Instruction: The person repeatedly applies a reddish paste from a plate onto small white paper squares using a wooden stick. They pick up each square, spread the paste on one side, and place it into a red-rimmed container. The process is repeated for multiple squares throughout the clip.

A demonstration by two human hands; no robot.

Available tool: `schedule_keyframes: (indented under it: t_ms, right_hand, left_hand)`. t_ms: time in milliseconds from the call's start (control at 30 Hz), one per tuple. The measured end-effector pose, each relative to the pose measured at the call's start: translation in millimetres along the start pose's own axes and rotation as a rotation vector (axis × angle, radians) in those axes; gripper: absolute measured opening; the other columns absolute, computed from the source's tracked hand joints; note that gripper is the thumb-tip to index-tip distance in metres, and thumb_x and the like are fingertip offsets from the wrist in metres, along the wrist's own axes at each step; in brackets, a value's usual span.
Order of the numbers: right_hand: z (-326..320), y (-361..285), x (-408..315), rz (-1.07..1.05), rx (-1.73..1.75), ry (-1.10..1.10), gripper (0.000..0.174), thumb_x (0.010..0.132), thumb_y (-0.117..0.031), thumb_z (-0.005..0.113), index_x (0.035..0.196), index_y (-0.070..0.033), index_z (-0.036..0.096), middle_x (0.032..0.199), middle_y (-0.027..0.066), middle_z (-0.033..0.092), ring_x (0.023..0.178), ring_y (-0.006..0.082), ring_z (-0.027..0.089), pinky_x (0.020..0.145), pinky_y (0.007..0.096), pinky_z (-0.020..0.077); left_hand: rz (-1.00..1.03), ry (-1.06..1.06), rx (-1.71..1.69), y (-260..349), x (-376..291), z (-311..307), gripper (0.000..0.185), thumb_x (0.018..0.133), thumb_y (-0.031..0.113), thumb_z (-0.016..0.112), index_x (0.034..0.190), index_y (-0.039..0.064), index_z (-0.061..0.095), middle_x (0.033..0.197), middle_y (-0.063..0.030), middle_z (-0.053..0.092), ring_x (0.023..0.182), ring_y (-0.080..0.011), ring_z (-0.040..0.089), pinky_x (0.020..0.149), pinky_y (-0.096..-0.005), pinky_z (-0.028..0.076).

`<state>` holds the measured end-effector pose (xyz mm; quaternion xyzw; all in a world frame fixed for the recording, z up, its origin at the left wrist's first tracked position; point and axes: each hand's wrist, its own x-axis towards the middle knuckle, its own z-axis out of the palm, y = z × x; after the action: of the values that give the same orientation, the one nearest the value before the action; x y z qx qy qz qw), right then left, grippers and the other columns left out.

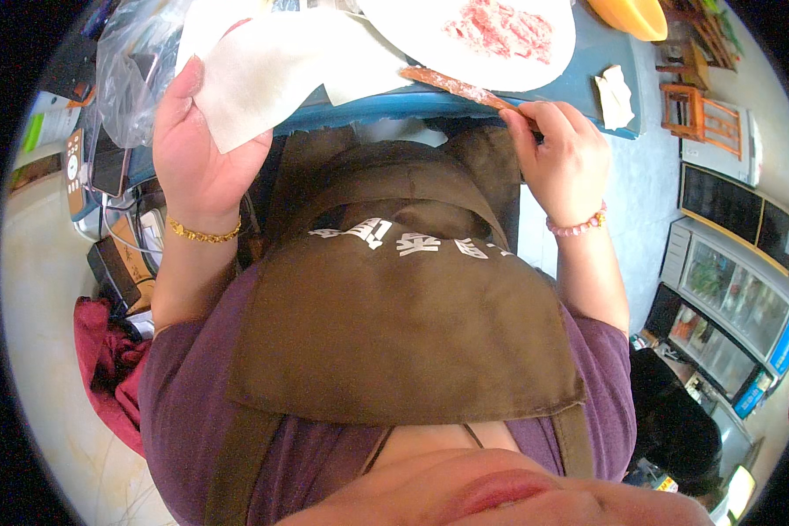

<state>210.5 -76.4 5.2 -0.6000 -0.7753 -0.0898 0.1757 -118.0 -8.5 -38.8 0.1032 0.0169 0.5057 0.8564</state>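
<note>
My left hand [207,141], palm up with flour on the thumb, supports a thin pale dough wrapper [256,79]. Another pale wrapper [365,62] lies beside it at the table's near edge. Between the fingers of my right hand [562,151] is a flat wooden stick [457,85], its far end dusted white and pointing left, close to the rim of a white plate [401,20]. Raw minced meat [500,29] sits on that plate. My right fingertips are beside the table edge.
The blue table [582,75] carries a crumpled white tissue [613,97], a yellow bowl [634,18] and a clear plastic bag [125,85]. A phone [110,164] and a power strip with cables [74,172] are at the left. A wooden chair [700,118] stands at the right.
</note>
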Motion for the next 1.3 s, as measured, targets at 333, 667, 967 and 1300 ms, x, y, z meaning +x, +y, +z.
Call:
schedule_keyframes:
  t_ms: [333, 667, 967, 1300]
  right_hand:
    - [3.9, 3.8, 3.2, 0.093, 0.048, -0.018, 0.019, 0.084, -0.025, 0.073, 0.075, -0.009, 0.066, 0.066, 0.0081, 0.063, 0.059, 0.0273, 0.063, 0.055, 0.0361, 0.0503]
    - [-11.9, 22.1, 9.1, 0.128, -0.04, -0.107, 0.021, 0.086, -0.025, 0.07, 0.075, -0.008, 0.065, 0.065, 0.0117, 0.063, 0.062, 0.0295, 0.063, 0.056, 0.0377, 0.0502]
    - [-29.4, 68.0, 20.0, 0.221, -0.001, 0.029, 0.015, 0.088, -0.02, 0.064, 0.084, -0.006, 0.066, 0.074, 0.0135, 0.065, 0.07, 0.0307, 0.064, 0.063, 0.0395, 0.0511]
    - [5.1, 81.5, 63.3, 0.019, -0.146, -0.09, 0.021, 0.086, -0.024, 0.062, 0.077, -0.005, 0.063, 0.072, 0.0154, 0.063, 0.076, 0.0345, 0.064, 0.068, 0.0429, 0.0515]
  left_hand:
    - [-0.022, 0.066, -0.07, -8.7, -4.4, -3.1, 0.05, 0.1, 0.027, 0.04, 0.137, -0.006, 0.043, 0.137, -0.0184, 0.053, 0.128, -0.0308, 0.05, 0.113, -0.0446, 0.034]
    - [-0.01, 0.103, 0.042, -20.2, 0.9, 4.0, 0.049, 0.1, 0.027, 0.041, 0.135, -0.007, 0.044, 0.137, -0.0203, 0.053, 0.128, -0.034, 0.049, 0.111, -0.0477, 0.035]
    - [-0.202, 0.211, 0.185, -39.3, -2.3, 8.6, 0.051, 0.102, 0.03, 0.035, 0.136, -0.008, 0.043, 0.139, -0.0234, 0.049, 0.132, -0.0363, 0.044, 0.113, -0.0488, 0.031]
    - [-0.219, 0.31, 0.308, -56.4, 1.5, 22.6, 0.049, 0.099, 0.029, 0.041, 0.133, -0.007, 0.045, 0.146, -0.0262, 0.042, 0.135, -0.0391, 0.039, 0.115, -0.0527, 0.025]
